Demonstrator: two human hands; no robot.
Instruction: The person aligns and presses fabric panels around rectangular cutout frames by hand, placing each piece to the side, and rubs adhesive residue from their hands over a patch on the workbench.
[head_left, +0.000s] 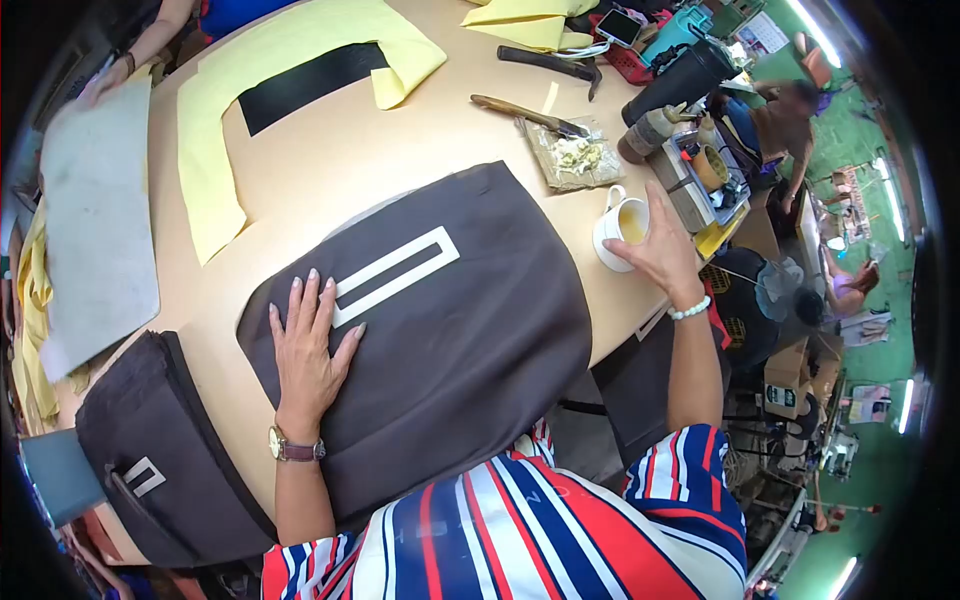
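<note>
My left hand [308,350] lies flat with fingers spread on a dark brown fabric piece [450,340]. Its fingertips are beside the lower end of a white rectangular frame [396,277] on that fabric. My right hand [660,250] is at a white cup [607,232] of yellowish liquid, thumb and fingers apart around its near side; whether they touch it is unclear. Left of the cup, a wooden-handled tool [520,112] rests on a board [570,160] with a pale yellow clump.
Yellow material [210,120] with a black piece [310,85] lies at the back. A hammer [545,62], bottles [650,135] and a tray [700,170] stand right. Stacked dark fabric [170,450] and a grey sheet [100,220] are left, near another person's hand [103,82].
</note>
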